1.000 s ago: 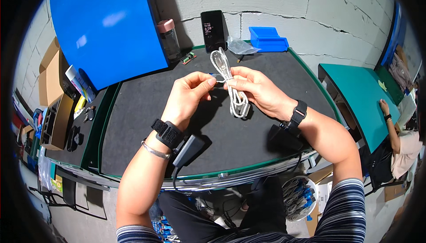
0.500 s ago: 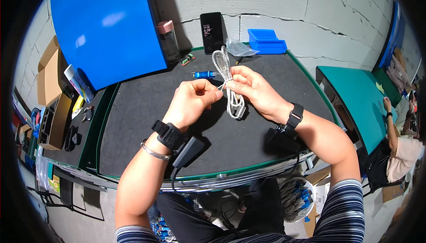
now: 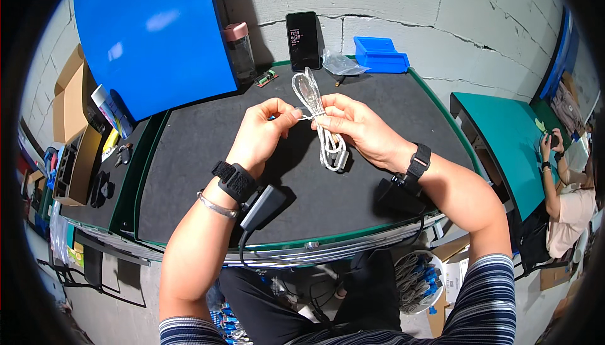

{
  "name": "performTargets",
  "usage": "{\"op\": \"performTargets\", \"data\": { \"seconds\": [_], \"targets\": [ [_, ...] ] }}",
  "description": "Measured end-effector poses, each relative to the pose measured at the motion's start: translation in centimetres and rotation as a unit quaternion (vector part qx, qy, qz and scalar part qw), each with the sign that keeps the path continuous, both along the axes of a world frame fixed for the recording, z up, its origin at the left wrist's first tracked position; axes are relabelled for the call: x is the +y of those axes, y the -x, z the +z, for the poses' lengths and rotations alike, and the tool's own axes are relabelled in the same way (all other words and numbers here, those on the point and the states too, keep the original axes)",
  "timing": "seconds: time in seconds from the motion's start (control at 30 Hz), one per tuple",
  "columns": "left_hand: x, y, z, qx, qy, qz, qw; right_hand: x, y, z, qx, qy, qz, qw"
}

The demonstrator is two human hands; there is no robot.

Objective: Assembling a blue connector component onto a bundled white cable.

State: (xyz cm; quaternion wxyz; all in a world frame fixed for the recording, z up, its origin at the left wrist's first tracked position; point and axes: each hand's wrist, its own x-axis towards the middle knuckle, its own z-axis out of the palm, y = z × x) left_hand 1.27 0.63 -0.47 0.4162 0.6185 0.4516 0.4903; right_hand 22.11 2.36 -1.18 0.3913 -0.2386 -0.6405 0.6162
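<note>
Over the middle of the dark mat, my right hand [image 3: 368, 132] grips a coiled, silvery-clear cable [image 3: 329, 145], its thumb pressed across the coil's waist. A grey plug hangs at the coil's lower end. A thin white tie [image 3: 307, 117] runs round the waist and out to the left. My left hand [image 3: 258, 132] pinches the end of that tie between thumb and forefinger. Just a sliver of a blue plug-like piece [image 3: 272, 117] shows behind the left fingers; they hide the rest.
Along the back stand a pink-lidded bottle [image 3: 239, 52], a phone [image 3: 303, 41], a clear plastic bag [image 3: 342, 63] and a blue bin [image 3: 381, 56]. A small green circuit board [image 3: 266, 78] lies near the bottle. Below right, a white bucket [image 3: 443, 282] holds cables. Another person sits far right.
My left hand has moved left and slightly up, drawing the tie's end away from the coil. It now covers most of the blue piece. The coil's top leans further left.
</note>
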Motion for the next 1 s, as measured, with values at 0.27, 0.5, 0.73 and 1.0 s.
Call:
{"op": "performTargets", "data": {
  "seconds": [0.27, 0.5, 0.73, 1.0],
  "targets": [
    [-0.1, 0.0, 0.0, -0.043, 0.111, -0.099, 0.988, 0.1, 0.1, -0.2, 0.038, 0.014, -0.012, 0.999],
    [-0.9, -0.7, 0.6, -0.047, 0.029, -0.108, 0.993, 0.0, 0.0, 0.1, 0.012, -0.053, -0.063, 0.997],
    [-0.2, 0.3, 0.6, -0.051, -0.005, -0.013, 0.999, -0.3, 0.0, 0.4, -0.045, -0.09, -0.069, 0.993],
    [0.5, 1.2, 0.2, 0.0, 0.046, -0.019, 0.999, 0.3, -0.7, 0.9, 0.057, 0.035, -0.071, 0.995]
  ]
}}
